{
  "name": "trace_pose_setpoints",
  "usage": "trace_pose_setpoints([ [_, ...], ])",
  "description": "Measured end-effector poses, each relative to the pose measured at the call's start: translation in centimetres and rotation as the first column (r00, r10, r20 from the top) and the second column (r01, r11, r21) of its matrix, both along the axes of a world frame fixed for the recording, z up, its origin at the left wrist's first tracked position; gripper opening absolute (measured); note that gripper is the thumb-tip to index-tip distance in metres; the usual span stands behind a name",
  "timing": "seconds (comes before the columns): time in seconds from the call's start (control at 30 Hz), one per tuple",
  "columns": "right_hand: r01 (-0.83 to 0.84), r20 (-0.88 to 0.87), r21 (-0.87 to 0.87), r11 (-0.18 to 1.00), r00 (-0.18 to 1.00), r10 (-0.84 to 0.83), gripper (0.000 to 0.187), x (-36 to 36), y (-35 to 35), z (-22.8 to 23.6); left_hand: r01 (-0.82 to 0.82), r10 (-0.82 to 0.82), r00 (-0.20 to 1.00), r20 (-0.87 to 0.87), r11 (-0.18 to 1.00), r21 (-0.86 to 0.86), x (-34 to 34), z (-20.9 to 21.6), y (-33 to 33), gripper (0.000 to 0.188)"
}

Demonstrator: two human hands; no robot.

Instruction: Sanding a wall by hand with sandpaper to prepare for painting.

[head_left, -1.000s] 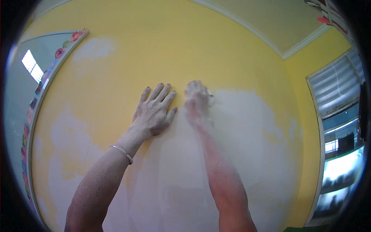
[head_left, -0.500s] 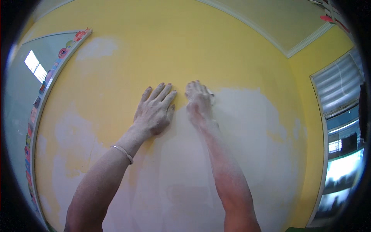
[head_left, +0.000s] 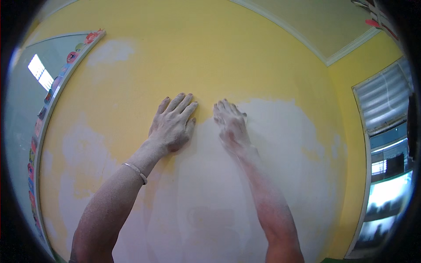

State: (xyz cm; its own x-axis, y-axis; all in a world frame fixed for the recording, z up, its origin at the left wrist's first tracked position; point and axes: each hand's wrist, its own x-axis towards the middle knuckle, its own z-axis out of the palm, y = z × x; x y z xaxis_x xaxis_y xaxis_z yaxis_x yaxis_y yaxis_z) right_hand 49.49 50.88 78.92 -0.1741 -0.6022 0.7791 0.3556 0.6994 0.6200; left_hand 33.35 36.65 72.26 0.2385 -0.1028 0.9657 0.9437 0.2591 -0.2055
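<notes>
A yellow wall (head_left: 175, 52) with broad white, putty-like patches (head_left: 280, 131) fills the space before me. My left hand (head_left: 172, 125), grey with dust, lies flat on the yellow part, fingers spread and empty; a thin bangle (head_left: 137, 172) circles that wrist. Just to its right, my right hand (head_left: 231, 122), equally dusty, presses against the wall at the upper border of the white area. Beneath its fingers is a pale folded sheet that looks like sandpaper (head_left: 245, 117); only a sliver shows beside the fingers, the rest hidden under the palm.
A white-framed glass panel (head_left: 57, 101) with colourful decorations along its edge stands at the left. On the right, past the wall's corner, is a window (head_left: 388, 162) with a corrugated panel above. White moulding (head_left: 285, 28) borders the ceiling.
My right hand has slid slightly down and to the right along the wall, now covering most of the pale sheet. My left hand has shifted a little left and stays flat.
</notes>
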Motion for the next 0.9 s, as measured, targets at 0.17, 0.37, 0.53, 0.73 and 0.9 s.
trace_pose_setpoints([
  [0.17, -0.051, 0.018, -0.090, 0.995, 0.998, 0.053, 0.047, 4.3, 2.9, 2.5, 0.018, -0.018, 1.000, -0.021, 1.000, -0.003, 1.0, 0.5, 0.4, 0.051],
  [0.37, 0.058, -0.107, -0.126, 0.990, 0.992, -0.071, 0.050, -0.8, -0.8, 1.7, 0.002, -0.001, 1.000, 0.010, 1.000, -0.013, 0.6, 0.1, 0.0, 0.051],
  [0.53, 0.064, 0.044, -0.012, 0.998, 0.997, -0.064, 0.049, 4.7, 3.7, 2.7, 0.010, -0.010, 1.000, -0.015, 1.000, -0.005, 0.8, 0.2, 0.1, 0.050],
  [0.73, 0.152, -0.108, -0.298, 0.942, 0.976, -0.192, 0.050, 2.7, -1.1, 4.5, -0.002, 0.002, 1.000, -0.013, 1.000, 0.023, 1.1, -0.1, 0.2, 0.051],
  [0.9, 0.105, -0.076, -0.032, 0.994, 0.991, -0.107, 0.047, 1.2, 1.5, 1.7, -0.016, 0.016, 1.000, 0.010, 1.000, 0.012, 0.4, -0.3, 0.0, 0.051],
])
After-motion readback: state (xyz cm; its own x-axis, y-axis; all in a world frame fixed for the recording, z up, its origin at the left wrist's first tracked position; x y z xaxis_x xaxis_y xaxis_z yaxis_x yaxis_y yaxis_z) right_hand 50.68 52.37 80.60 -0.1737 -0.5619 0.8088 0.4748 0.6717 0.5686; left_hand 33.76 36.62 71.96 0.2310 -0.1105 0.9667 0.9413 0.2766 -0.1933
